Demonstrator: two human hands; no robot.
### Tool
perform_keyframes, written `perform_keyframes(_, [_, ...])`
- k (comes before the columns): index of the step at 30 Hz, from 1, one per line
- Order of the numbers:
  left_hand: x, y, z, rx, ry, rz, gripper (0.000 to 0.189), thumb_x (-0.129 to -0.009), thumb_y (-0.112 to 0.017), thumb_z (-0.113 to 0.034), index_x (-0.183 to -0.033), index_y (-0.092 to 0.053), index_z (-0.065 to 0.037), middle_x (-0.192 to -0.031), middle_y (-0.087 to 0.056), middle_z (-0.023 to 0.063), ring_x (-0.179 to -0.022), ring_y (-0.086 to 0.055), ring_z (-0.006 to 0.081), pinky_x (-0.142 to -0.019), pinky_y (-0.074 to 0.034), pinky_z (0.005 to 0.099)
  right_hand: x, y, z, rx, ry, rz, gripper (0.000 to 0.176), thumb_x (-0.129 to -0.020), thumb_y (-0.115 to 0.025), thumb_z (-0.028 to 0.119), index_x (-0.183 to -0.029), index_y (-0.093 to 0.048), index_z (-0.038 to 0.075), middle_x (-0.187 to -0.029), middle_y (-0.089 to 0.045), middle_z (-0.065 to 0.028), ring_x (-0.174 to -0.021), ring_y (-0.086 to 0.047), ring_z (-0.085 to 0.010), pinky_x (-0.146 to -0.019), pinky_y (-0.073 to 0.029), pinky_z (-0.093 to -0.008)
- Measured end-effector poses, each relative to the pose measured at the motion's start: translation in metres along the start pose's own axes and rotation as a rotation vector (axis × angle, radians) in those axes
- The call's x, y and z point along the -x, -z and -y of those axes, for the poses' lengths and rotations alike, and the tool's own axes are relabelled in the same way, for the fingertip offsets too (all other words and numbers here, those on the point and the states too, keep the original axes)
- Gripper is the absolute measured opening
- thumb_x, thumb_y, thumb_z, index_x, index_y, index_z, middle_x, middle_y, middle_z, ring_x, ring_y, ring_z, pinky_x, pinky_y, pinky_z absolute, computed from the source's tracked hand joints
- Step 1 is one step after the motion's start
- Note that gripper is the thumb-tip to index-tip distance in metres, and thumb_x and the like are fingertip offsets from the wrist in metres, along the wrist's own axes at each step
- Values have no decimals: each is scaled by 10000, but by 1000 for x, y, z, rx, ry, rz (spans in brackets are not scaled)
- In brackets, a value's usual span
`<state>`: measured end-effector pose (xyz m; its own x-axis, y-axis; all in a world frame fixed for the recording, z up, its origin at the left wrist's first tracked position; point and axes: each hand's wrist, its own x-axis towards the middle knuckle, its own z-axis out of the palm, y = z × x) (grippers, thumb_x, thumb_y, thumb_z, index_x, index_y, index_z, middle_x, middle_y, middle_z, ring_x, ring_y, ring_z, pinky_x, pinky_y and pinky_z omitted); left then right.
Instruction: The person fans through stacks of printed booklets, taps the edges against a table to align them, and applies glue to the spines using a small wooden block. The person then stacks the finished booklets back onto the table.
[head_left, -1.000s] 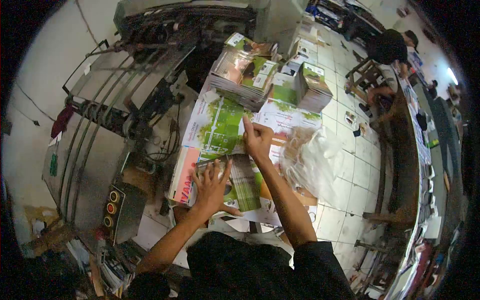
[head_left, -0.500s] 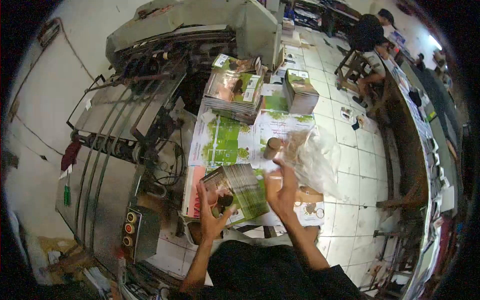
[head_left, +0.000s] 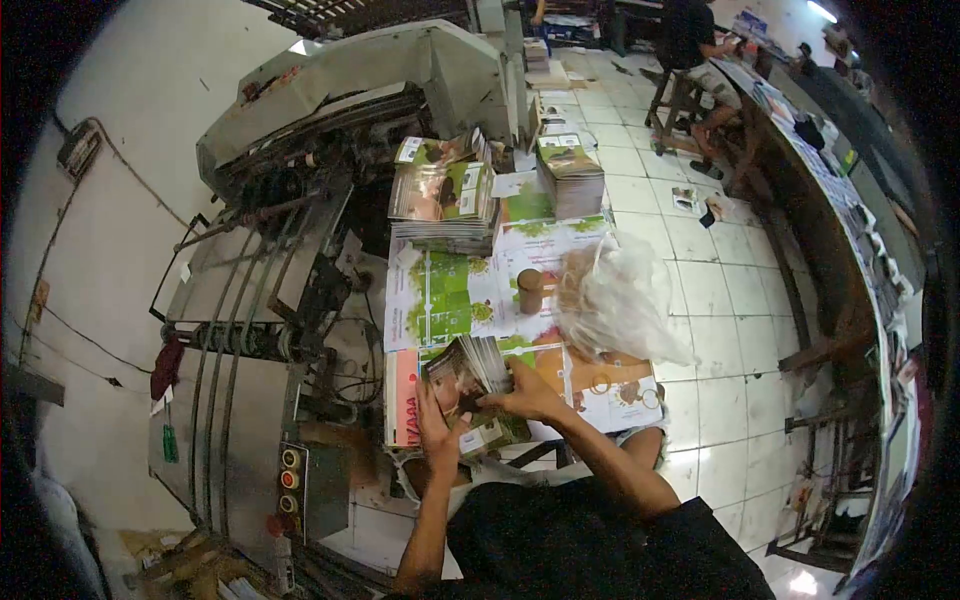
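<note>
A stack of printed booklets (head_left: 462, 375) stands on the printed sheets at the table's near side. My left hand (head_left: 438, 432) presses along its left edge, thumb on the front. My right hand (head_left: 530, 393) grips the stack's right side, fingers bent around the edge. Beyond the hands, a brown cylinder (head_left: 530, 291) stands on the green and white sheets (head_left: 440, 300). To its right lies a crumpled clear plastic bag (head_left: 620, 300). Two taller booklet piles, one at the back left (head_left: 443, 200) and one at the back right (head_left: 570, 178), rest farther off.
A grey machine (head_left: 240, 250) with rods and a button panel (head_left: 289, 480) stands on the left. Tiled floor (head_left: 735, 300) runs along the right, beside a long cluttered bench (head_left: 800, 150). A person (head_left: 690, 40) sits on a stool at the back right.
My right hand has moved from apart onto the booklets' right side. The fanned booklets are now drawn closer together and more upright. The camera view has shifted.
</note>
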<state>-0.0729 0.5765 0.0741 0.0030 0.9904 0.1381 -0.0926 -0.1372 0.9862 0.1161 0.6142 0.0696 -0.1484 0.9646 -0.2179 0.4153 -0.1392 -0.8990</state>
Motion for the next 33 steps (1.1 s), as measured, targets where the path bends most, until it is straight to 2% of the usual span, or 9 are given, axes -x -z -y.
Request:
perform_keyframes(7, [-27, 60, -4, 175, 125, 219, 514, -795, -748, 33, -1255, -522, 0, -1242, -571, 122, -1092, -589, 187, -857, -547, 311, 45, 18, 15, -175, 311, -96, 825, -756, -814, 248, -1409, -394, -31, -1362, -505, -219, -1228, -515, -272, -1045, -398, -371])
perform_keyframes(12, [-10, 12, -37, 135, 58, 218, 481, -794, -773, -30, -1226, -561, -31, -1162, -626, 101, -1073, -590, 204, -887, -517, 334, 39, 5, 11, -232, 520, 2, 1005, -759, -729, 53, -1537, -93, 29, -1545, -256, -231, -1422, -282, -306, -1160, -242, -371])
perform_keyframes(17, [-5, 19, 4, -415, 390, 337, 728, -853, -666, -490, -1385, -473, -33, -1433, -475, 137, -1331, -396, 370, -1150, -260, 485, 32, -15, 8, -273, 502, -154, 1052, -773, -689, 14, -1548, 22, 49, -1572, -196, -224, -1438, -250, -317, -1163, -231, -368])
perform_keyframes(22, [5, 10, 44, -1245, -101, 272, 275, -890, -684, -208, -1043, -661, 20, -1074, -697, 138, -966, -664, 256, -840, -505, 397, 30, -17, -5, -261, 462, -95, 1043, -771, -675, -2, -1550, 16, 54, -1587, -161, -222, -1451, -229, -320, -1163, -234, -368])
perform_keyframes(24, [-1, -10, 28, -233, 51, -20, 285, -884, -683, -253, -988, -679, 12, -995, -701, 156, -890, -667, 295, -796, -503, 411, 27, -3, -3, -221, 468, -51, 1068, -773, -715, 70, -1550, 18, 58, -1600, -138, -199, -1466, -196, -305, -1171, -214, -374])
perform_keyframes(25, [0, 8, 73, -507, 630, -66, 309, -845, -721, -251, -943, -675, 39, -965, -694, 175, -867, -661, 308, -792, -501, 416, 37, 7, 9, -201, 513, -59, 1092, -761, -745, 109, -1551, 7, 57, -1604, -130, -188, -1471, -180, -296, -1175, -204, -382])
perform_keyframes(28, [-2, 3, 81, -395, 193, -89, 330, -812, -757, -252, -942, -669, 38, -955, -690, 185, -893, -654, 324, -808, -497, 413, 36, 7, 21, -286, 632, -106, 1056, -824, -711, 433, -1553, -50, 51, -1611, -122, -166, -1480, -149, -281, -1188, -147, -398])
perform_keyframes(31, [7, -17, 36, -399, 191, -109, 343, -802, -771, -261, -958, -669, 28, -1005, -687, 170, -927, -643, 336, -834, -495, 416, 27, -14, 25, -573, 479, -157, 998, -883, -221, 786, -1545, -148, 43, -1603, -162, -147, -1475, -154, -289, -1194, -84, -387])
perform_keyframes(33, [6, 4, 93, -225, 242, 32, 339, -790, -773, -228, -997, -663, 17, -1039, -682, 165, -953, -639, 341, -851, -493, 418, 25, -16, 24, -626, 449, -139, 908, -934, -203, 712, -1539, -166, 36, -1601, -172, -142, -1473, -163, -288, -1193, -95, -387])
